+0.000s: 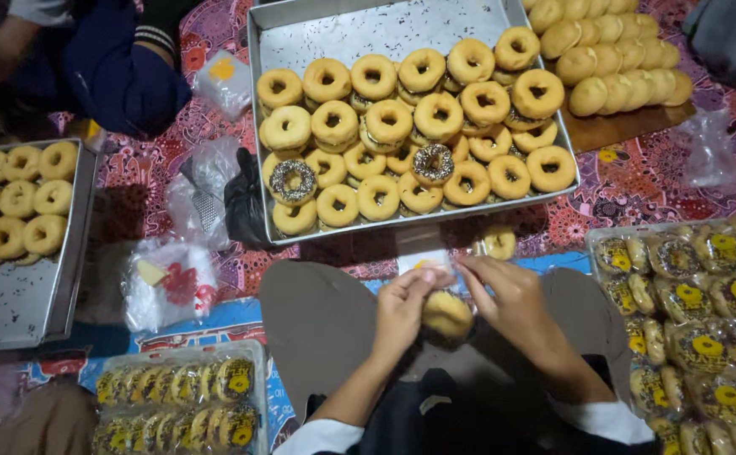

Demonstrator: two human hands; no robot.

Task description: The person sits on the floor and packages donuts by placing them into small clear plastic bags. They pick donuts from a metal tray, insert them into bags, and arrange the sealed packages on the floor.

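My left hand [400, 310] and my right hand [511, 299] meet over my lap, both gripping a clear plastic bag [425, 258] with a golden doughnut [446, 315] in it. The bag's open top sticks up between my fingers. Just beyond my hands stands a large metal tray [385, 29] heaped with plain ring doughnuts; two of them, a sprinkled doughnut [291, 179] and another [432, 163], carry dark topping. One loose doughnut [498, 243] lies on the patterned cloth by the tray's near edge.
A second metal tray [14, 307] with several doughnuts is at the left. Bagged doughnuts fill a container [178, 396] at lower left and a pile [697, 303] at right. Round buns [612, 50] sit on a board at top right. Another person's sleeve [115, 67] is at top left. A black glove [246, 202] and loose bags [170, 282] lie between the trays.
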